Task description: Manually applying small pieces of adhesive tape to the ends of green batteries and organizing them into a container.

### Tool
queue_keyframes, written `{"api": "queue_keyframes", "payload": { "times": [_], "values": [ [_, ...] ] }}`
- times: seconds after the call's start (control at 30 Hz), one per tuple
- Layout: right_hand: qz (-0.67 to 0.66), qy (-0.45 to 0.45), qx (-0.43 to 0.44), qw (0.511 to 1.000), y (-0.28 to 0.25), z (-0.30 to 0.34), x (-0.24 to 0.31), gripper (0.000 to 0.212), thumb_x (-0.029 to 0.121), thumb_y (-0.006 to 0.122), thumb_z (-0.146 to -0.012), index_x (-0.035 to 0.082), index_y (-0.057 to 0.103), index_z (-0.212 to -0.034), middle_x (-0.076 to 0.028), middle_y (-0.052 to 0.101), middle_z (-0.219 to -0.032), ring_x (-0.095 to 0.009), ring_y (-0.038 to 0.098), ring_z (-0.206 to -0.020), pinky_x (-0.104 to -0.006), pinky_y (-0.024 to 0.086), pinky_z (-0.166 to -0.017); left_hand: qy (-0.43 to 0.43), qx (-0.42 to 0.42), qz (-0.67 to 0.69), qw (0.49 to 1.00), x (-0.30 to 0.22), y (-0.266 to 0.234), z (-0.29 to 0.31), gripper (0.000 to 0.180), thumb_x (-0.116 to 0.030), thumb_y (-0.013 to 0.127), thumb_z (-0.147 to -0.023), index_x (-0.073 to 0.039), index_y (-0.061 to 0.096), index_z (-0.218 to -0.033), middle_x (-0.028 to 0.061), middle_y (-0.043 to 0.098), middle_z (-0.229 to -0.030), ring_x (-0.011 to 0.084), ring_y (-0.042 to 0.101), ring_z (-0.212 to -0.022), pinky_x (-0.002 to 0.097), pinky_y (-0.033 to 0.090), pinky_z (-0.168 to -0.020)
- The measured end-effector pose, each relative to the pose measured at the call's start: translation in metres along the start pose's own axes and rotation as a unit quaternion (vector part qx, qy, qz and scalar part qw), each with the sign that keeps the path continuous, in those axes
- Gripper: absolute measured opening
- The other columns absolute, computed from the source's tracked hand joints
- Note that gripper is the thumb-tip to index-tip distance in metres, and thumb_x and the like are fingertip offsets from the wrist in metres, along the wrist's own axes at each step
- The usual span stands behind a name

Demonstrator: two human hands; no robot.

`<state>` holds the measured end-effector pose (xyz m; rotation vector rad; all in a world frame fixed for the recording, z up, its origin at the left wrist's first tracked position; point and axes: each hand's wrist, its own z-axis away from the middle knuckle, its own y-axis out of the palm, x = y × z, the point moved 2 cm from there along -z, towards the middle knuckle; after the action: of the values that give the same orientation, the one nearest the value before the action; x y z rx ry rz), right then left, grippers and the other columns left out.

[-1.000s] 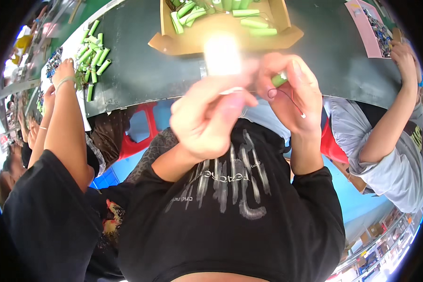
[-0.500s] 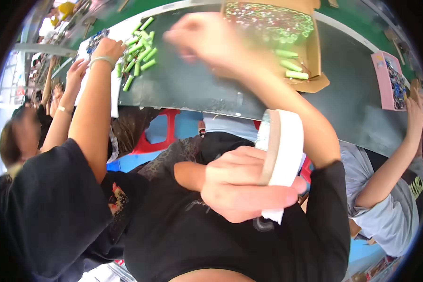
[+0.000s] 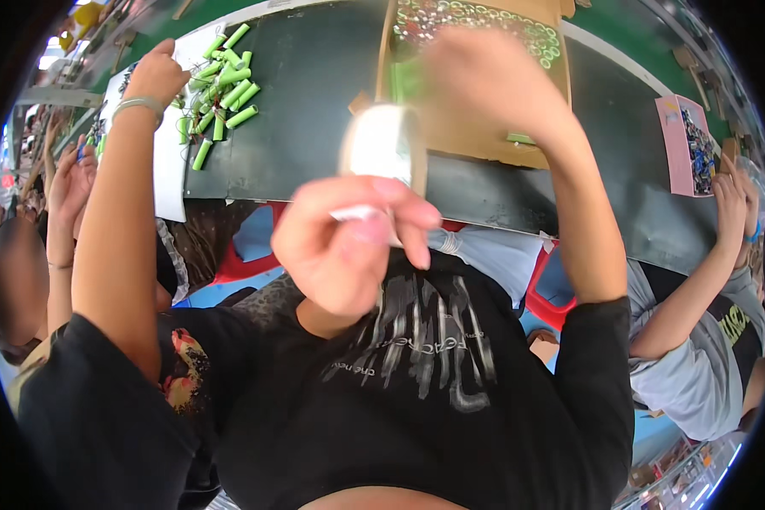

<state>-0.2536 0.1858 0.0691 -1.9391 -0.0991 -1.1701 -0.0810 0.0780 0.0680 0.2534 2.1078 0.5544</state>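
Over cardboard box (image 3: pixel 476 146) of green cylinders (image 3: pixel 551 47), our right hand (image 3: pixel 493 81), blurred, has swung rightward; we cannot tell its grip. Left hand (image 3: pixel 340 246) holds white tape roll (image 3: pixel 382 146), now raised higher.

From your head, the left fisheye looked steeply down and forward: your black shirt (image 3: pixel 433 433) filled the lower middle, your left hand (image 3: pixel 340 242) loomed close to the lens, and the dark table (image 3: pixel 306 102) curved across farther off.
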Motion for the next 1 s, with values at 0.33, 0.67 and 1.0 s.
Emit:
{"api": "queue_keyframes", "payload": {
  "times": [0.33, 0.67, 1.0],
  "values": [
    [0.387, -0.024, -0.045, 0.921, -0.012, 0.104, -0.033, 0.015, 0.007, 0.057, -0.073, 0.002, 0.055, -0.087, -0.014, 0.056, -0.082, -0.033, 0.050, -0.085, -0.0407, 0.042, -0.077, 0.042, -0.022, -0.020, 0.999, 0.013, -0.019, -0.029, 0.024, -0.004, 0.041, -0.091, 0.008, 0.049, -0.110, 0.0260, 0.061, -0.078, 0.0227, 0.051, -0.041, 0.0318, 0.046, -0.042],
    [0.206, -0.109, -0.157, 0.960, -0.047, 0.088, -0.033, 0.029, 0.011, 0.061, -0.082, 0.002, 0.059, -0.109, -0.013, 0.065, -0.094, -0.020, 0.063, -0.082, -0.0290, 0.048, -0.071, -0.012, -0.013, -0.035, 0.999, 0.030, -0.010, -0.023, 0.021, -0.004, 0.044, -0.091, 0.006, 0.053, -0.106, 0.0228, 0.063, -0.078, 0.0211, 0.053, -0.045, 0.0299, 0.045, -0.044],
    [-0.232, 0.233, -0.040, 0.944, -0.068, 0.054, -0.018, 0.026, 0.006, 0.064, -0.082, 0.001, 0.054, -0.106, -0.002, 0.057, -0.065, -0.005, 0.051, -0.054, -0.0185, 0.038, -0.047, -0.137, -0.010, -0.030, 0.990, 0.054, 0.012, -0.009, 0.018, -0.005, 0.054, -0.090, 0.003, 0.058, -0.105, 0.0162, 0.064, -0.079, 0.0151, 0.056, -0.051, 0.0237, 0.044, -0.047]
  ]
}}
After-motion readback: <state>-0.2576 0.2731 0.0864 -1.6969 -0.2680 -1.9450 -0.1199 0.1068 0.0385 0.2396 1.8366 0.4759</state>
